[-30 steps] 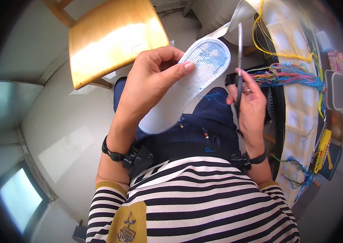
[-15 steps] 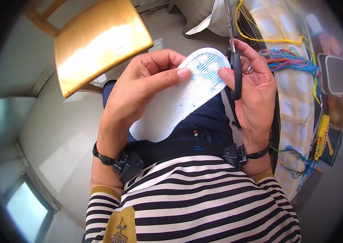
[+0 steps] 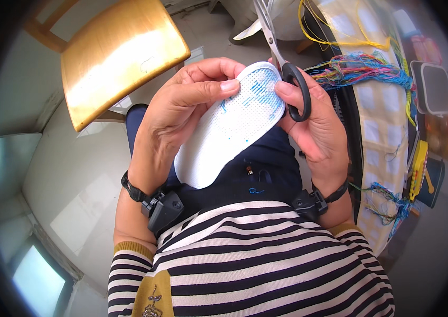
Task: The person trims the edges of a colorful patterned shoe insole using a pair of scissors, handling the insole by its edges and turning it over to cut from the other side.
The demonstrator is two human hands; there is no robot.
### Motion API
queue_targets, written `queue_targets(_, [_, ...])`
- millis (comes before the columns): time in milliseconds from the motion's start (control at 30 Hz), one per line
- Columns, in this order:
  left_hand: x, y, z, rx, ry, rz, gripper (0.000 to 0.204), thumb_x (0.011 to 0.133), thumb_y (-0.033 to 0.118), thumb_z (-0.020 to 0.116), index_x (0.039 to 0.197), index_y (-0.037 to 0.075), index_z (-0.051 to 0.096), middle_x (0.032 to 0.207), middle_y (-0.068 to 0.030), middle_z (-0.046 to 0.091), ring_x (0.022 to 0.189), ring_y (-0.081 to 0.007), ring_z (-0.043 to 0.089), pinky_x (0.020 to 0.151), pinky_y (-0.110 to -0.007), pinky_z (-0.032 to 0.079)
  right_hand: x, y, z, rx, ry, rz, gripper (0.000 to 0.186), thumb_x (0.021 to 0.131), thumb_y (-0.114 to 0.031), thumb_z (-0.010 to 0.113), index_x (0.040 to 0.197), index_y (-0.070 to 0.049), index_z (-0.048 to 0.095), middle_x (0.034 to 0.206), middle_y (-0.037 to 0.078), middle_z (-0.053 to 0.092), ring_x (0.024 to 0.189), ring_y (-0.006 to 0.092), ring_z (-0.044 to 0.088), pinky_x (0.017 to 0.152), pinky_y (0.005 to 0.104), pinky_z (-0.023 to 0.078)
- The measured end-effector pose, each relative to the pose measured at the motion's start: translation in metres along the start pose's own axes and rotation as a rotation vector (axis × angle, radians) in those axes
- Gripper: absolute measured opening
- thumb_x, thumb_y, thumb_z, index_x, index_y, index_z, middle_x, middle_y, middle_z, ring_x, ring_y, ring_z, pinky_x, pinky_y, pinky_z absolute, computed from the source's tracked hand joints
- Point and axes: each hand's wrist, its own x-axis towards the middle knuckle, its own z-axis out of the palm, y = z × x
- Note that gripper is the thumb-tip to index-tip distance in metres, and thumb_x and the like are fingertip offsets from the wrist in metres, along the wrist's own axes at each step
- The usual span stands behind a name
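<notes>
**2 hands on 1 white insole, 1 pair of scissors at the right**

The left hand [image 3: 184, 98] and right hand [image 3: 314, 119] share 1 white insole [image 3: 229, 124], along with 1 pair of scissors [image 3: 286, 67], 1 wooden chair [image 3: 123, 53], 2 bundles of thread (a larger mixed-colour bundle [image 3: 361, 71] and a smaller, mostly blue bundle [image 3: 388, 208]) and 2 black wrist straps [image 3: 138, 193].

The insole is between the hands, above the dark trousers [image 3: 279, 150]. The left hand is closed on its upper left edge, thumb on the face, fingers mostly hidden behind. The right hand pinches the upper right edge, thumb on the face, and also carries the scissors: their black loop hangs beside the thumb, and the blades point away from the body. Which finger sits in the loop, I cannot tell.

The insole tilts, its stitched end up to the right and its plain end down toward the left wrist. It is a holed mesh with a pale border. Streaky blue stitches fill part of the upper end; a few blue specks sit lower, near the right edge.
</notes>
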Motion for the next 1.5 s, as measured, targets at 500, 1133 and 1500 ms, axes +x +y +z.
queue_targets(500, [0.007,-0.006,-0.002,0.082,0.098,0.119,0.014,0.081,0.012,0.066,0.092,0.003,0.064,0.095,-0.0074,0.066,0.085,-0.0133,0.063,0.084,-0.024,0.047,0.014,0.011,-0.012,-0.181,0.042,-0.072,0.040,0.079,-0.001,0.068,0.117,0.002,0.055,0.096,0.006,0.063,0.084,0.0129,0.061,0.075,0.0290,0.051])
queue_targets(1133, [0.000,0.002,-0.007,0.225,0.347,0.023,0.022,0.077,0.011,0.073,0.097,0.001,0.067,0.087,-0.0051,0.068,0.080,-0.0098,0.063,0.078,-0.020,0.047,-0.060,-0.039,-0.024,-1.939,-0.054,-0.890,0.062,0.058,0.001,0.073,0.119,-0.008,0.062,0.098,0.015,0.055,0.081,0.0270,0.053,0.070,0.0352,0.040])
queue_targets(1500, [-0.003,0.004,-0.005,0.214,0.308,0.015,0.023,0.077,0.010,0.072,0.098,0.001,0.068,0.086,-0.0055,0.068,0.078,-0.0100,0.063,0.075,-0.020,0.048,-0.066,-0.041,-0.021,-2.087,-0.066,-0.943,0.062,0.058,0.000,0.074,0.118,-0.008,0.062,0.097,0.014,0.054,0.073,0.0232,0.052,0.067,0.0356,0.037])
